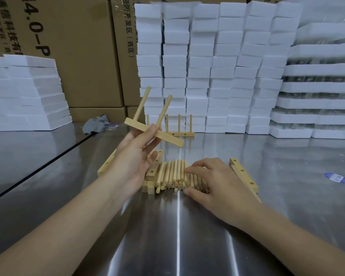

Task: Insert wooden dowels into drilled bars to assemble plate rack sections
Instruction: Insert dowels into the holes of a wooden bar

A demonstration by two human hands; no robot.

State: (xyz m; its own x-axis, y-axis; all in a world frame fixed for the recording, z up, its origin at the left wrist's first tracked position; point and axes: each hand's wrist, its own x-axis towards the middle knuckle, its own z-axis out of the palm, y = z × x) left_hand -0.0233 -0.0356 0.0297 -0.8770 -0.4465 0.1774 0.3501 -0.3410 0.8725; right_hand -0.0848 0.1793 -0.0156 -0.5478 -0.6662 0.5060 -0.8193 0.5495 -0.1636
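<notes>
Right hand [213, 182]: fingers bent over the dowel pile [175, 174] in the middle of the table [127, 246], thumb at the near ends; I cannot tell whether one dowel is pinched.
Left hand [135, 154]: pinches the bar [167, 137], raised above the pile, with two dowels standing in it.
Doing it well: lift a single dowel, square it to the next free hole, push straight, and keep the bar steady.
Finished section [179, 128]: upright near the table's far edge.
</notes>
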